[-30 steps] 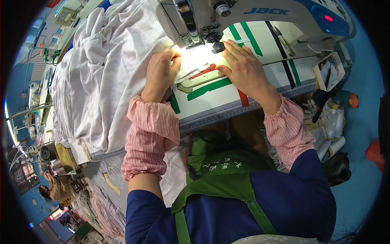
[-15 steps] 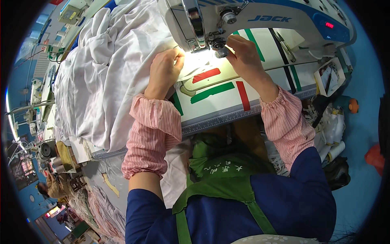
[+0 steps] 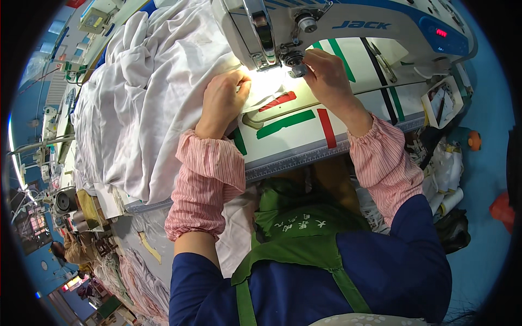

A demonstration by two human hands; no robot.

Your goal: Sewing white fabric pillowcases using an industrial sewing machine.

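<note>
A large piece of white fabric (image 3: 157, 81) lies bunched on the left of the sewing table, its edge running under the lit head of a white and blue sewing machine (image 3: 348, 24). My left hand (image 3: 223, 100) pinches the fabric just left of the needle area, thumb and forefinger together. To the right of the needle, my right hand (image 3: 329, 79) is closed, its fingertips beside the round tension knob (image 3: 298, 70). What those fingertips hold is hidden by the knob and the glare. The needle itself cannot be made out.
Red tape (image 3: 326, 127) and green tape (image 3: 285, 124) mark the tabletop, and a ruler strip (image 3: 304, 159) runs along its front edge. Tweezers (image 3: 387, 68) lie beneath the machine arm. A small white tray (image 3: 441, 102) sits at the right, with thread cones (image 3: 450, 201) below.
My left hand has shifted slightly right and toward me. The fabric's edge now overlaps part of the red tape near the needle. The right hand has hardly moved.
</note>
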